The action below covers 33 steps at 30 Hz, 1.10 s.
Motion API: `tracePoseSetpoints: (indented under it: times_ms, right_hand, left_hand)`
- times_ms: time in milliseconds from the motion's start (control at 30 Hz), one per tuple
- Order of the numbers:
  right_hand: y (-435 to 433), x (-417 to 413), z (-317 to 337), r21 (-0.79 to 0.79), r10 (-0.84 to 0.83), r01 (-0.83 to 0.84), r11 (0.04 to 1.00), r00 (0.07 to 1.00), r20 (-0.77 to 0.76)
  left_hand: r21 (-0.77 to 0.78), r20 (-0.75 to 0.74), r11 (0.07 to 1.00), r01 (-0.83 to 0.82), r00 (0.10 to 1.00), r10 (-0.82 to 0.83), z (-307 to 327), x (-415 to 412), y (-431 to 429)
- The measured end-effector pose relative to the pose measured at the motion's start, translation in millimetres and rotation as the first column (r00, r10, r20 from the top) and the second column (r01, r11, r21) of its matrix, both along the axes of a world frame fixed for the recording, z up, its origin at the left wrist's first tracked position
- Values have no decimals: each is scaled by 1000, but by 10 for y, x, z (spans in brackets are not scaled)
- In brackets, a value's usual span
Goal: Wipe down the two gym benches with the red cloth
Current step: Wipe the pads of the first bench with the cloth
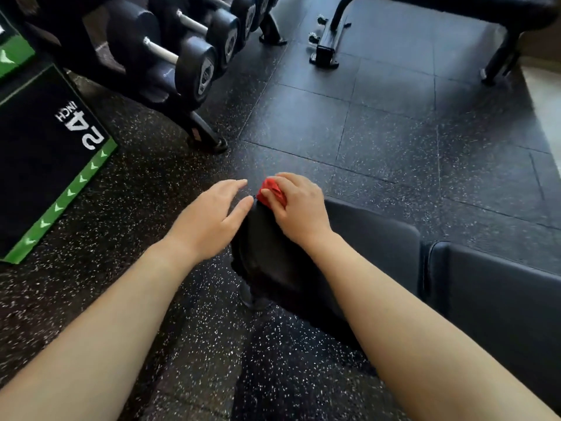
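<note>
A black padded gym bench (376,238) runs from the centre to the lower right, its seat pad and back pad split by a gap. My right hand (299,205) presses a bunched red cloth (271,192) onto the near end of the seat pad. My left hand (209,217) hovers just left of that end with fingers spread and holds nothing. A second bench (455,13) stands at the top right; only its frame and feet show clearly.
A dumbbell rack (188,53) with several black dumbbells fills the top left, its foot (209,138) close to the bench end. A black and green plyo box (51,159) marked 24 INCH stands at the left. Speckled rubber flooring (379,132) lies between the benches.
</note>
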State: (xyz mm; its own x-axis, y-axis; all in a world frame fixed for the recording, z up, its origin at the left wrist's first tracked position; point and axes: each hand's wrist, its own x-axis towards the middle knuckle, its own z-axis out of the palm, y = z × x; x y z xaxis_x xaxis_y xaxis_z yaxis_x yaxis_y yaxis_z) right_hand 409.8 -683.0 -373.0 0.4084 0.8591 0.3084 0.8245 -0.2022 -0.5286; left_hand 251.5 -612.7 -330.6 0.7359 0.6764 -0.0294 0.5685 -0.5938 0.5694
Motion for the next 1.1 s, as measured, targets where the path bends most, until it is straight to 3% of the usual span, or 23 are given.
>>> tracePoseSetpoints:
  times_ms: [100, 200, 400, 467, 633, 800, 967, 1100]
  right_hand:
    - [-114, 193, 45, -119, -21, 19, 993, 1000, -11]
    - [-482, 640, 9, -257, -202, 187, 948, 979, -35]
    - [-1011, 875, -131, -186, -457, 441, 878, 888, -51]
    - [-924, 638, -124, -162, -406, 389, 907, 909, -91]
    - [-1061, 271, -154, -156, -5, 4, 988, 1000, -6]
    - [-1336, 511, -277, -124, -223, 217, 968, 974, -33]
    - [-1338, 467, -103, -86, -261, 250, 964, 952, -160]
    - [-1369, 364, 32, -400, -282, 203, 894, 948, -149]
  left_hand:
    - [8, -39, 998, 57, 998, -57, 173, 100, 18]
    - [18, -94, 993, 120, 989, -118, 283, 228, 26]
    - [23, -154, 991, 134, 980, -129, 274, 658, -7]
    - [7, -174, 993, 121, 978, -118, 242, 798, -25]
    - [-29, -193, 993, 119, 974, -122, 210, 973, -77]
    - [-44, -283, 990, 133, 949, -140, 186, 902, -130]
    - [-65, -295, 989, 131, 944, -145, 375, 792, -217]
    - [-91, -280, 989, 113, 951, -135, 563, 758, -266]
